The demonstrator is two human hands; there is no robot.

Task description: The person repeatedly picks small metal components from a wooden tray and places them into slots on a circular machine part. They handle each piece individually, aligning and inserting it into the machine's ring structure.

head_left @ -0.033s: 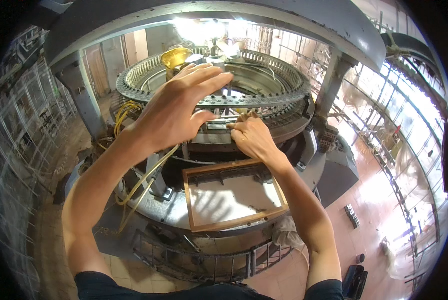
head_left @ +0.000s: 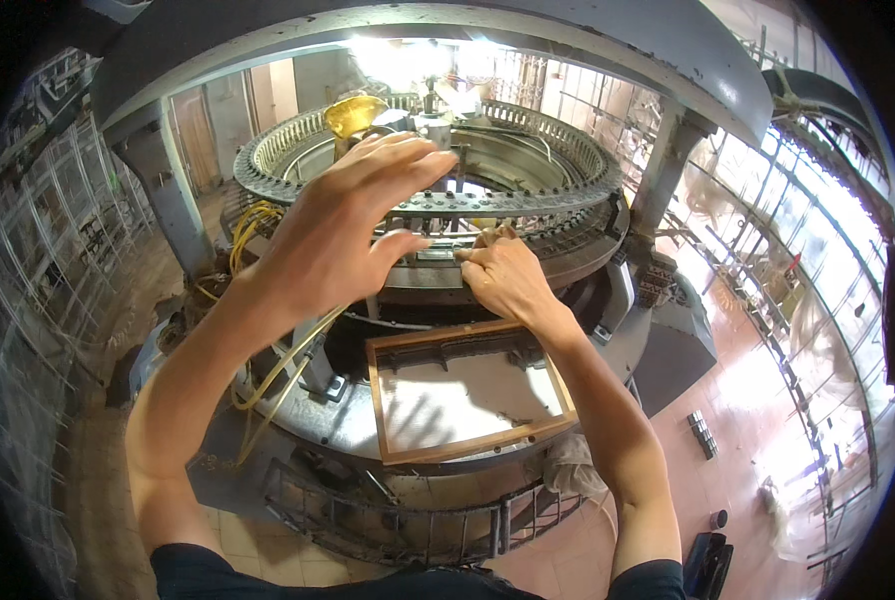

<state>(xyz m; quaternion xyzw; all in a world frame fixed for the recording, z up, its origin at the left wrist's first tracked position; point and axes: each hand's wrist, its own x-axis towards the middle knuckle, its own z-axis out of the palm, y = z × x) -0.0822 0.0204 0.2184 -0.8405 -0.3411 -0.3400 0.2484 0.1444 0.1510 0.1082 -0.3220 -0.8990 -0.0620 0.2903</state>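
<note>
A large circular knitting machine stands before me, with a toothed upper ring (head_left: 528,202) and a dark lower ring (head_left: 438,292) beneath it. Over the front left of the upper ring I hold my left hand (head_left: 353,215) raised, fingers stretched and thumb apart, with nothing in it. My right hand (head_left: 503,270) is at the gap between the rings, its fingers curled against the machine's front. Whatever those fingertips pinch is hidden. Just left of them lies a small shiny metal piece (head_left: 430,252) on the lower ring.
A wooden-framed tray (head_left: 468,447) with dark bits rests on the machine's base below my hands. Yellow tubes (head_left: 258,385) hang at the left. Grey posts (head_left: 668,165) flank the rings. A gold bowl-shaped part (head_left: 355,117) sits behind. Metal parts (head_left: 703,433) lie on the right floor.
My left hand has shifted slightly left, its thumb drawing away from the small metal piece. My right hand stays almost where it was.
</note>
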